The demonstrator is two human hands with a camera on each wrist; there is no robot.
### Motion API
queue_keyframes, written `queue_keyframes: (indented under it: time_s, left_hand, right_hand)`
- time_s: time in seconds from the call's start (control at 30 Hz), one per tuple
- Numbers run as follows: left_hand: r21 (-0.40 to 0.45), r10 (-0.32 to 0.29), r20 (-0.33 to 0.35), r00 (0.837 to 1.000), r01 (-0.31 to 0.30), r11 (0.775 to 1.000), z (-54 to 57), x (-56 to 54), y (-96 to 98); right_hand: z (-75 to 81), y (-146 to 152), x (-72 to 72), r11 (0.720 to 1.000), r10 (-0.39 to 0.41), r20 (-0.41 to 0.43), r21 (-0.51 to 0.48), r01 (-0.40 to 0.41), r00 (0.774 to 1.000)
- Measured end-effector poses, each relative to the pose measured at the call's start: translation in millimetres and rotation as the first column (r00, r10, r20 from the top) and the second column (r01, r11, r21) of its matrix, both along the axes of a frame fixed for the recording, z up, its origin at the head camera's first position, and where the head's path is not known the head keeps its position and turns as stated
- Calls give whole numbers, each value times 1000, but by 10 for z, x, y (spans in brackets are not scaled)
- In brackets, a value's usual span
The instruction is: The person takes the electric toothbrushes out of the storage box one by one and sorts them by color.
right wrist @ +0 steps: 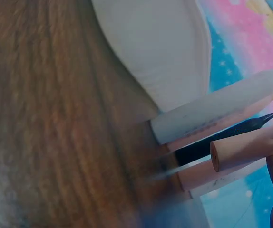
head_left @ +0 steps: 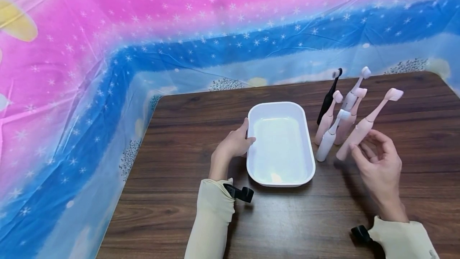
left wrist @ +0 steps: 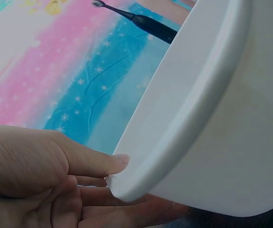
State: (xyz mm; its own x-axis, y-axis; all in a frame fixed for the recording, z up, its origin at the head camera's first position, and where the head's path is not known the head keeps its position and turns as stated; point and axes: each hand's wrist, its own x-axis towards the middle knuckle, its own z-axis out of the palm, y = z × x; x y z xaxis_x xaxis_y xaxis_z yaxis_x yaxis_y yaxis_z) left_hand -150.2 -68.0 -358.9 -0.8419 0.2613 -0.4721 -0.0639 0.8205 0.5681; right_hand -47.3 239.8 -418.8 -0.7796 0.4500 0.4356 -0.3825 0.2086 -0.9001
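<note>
My left hand [head_left: 233, 141] pinches the left rim of a white rectangular tray [head_left: 310, 147], thumb over the edge and fingers under it in the left wrist view. To the right of the tray, my right hand [head_left: 381, 163] holds a pink electric toothbrush [head_left: 359, 133] by its handle, between thumb and fingers. This toothbrush leans to the right, its bristles up, and its round base [right wrist: 215, 156] shows in the right wrist view. Beside it stand a white toothbrush [head_left: 327, 143], a smaller pink toothbrush [head_left: 324, 125] and a black toothbrush [head_left: 328, 103], all upright.
Behind the held toothbrush stand another pink toothbrush [head_left: 346, 125] and a pale lilac one [head_left: 350, 98], partly overlapped. Everything rests on a dark wood-grain table [head_left: 179, 139]. A pink and blue patterned cloth [head_left: 187, 39] hangs along the table's back and left edges.
</note>
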Motion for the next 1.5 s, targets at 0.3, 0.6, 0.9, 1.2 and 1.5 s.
queue_keyframes:
  time_s: [0.3,0.6,0.9,1.2,1.5]
  left_hand:
    - [1,-3,-3,1000,3,1000,-4,4,10]
    - [-9,1,-2,1000,-1,1000,10,7,11]
    - [-10,5,2,1000,-5,1000,12,4,13]
    - [-37,13,1,1000,-13,999,22,6,20]
    - [-20,8,-1,1000,-8,1000,5,5,18]
  right_hand:
    - [-121,5,-44,998,-62,50,34,60,997]
    - [-188,25,-74,983,-116,102,156,99,988]
    - [-219,17,-87,975,-149,150,189,120,977]
    - [-213,4,-91,966,-166,169,226,126,972]
    - [-218,2,-75,962,-173,170,241,130,970]
